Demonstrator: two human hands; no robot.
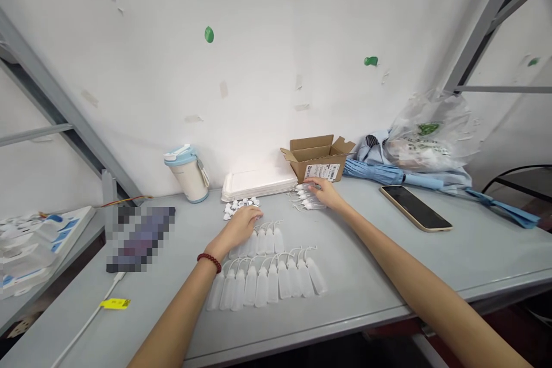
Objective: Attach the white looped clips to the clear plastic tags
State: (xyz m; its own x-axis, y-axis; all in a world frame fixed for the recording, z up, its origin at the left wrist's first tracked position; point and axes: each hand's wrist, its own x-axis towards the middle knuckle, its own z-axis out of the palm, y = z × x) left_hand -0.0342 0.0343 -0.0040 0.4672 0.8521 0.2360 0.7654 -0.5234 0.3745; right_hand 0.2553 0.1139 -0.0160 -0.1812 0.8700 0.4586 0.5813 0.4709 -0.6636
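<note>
Soft translucent squeeze bottles with thin cords at their necks lie side by side in a front row (261, 284) and a shorter back row (267, 240). My left hand (239, 230) hovers over the left end of the back row, close to a cluster of small white caps (235, 206). Its fingers are bent together, and whatever they hold is hidden. Farther right, my right hand (326, 192) has its fingers closed at a small group of clear bottles with white caps (305, 202), seemingly gripping the topmost one. That hand partly covers these bottles.
Behind the bottles lie a stack of white trays (259, 184) and an open cardboard box (319, 155). A cream-and-blue tumbler (187, 175) stands left. On the right are a phone (416, 209), a folded blue umbrella (379, 172) and a plastic bag (431, 138). A cable (84, 328) crosses the left side.
</note>
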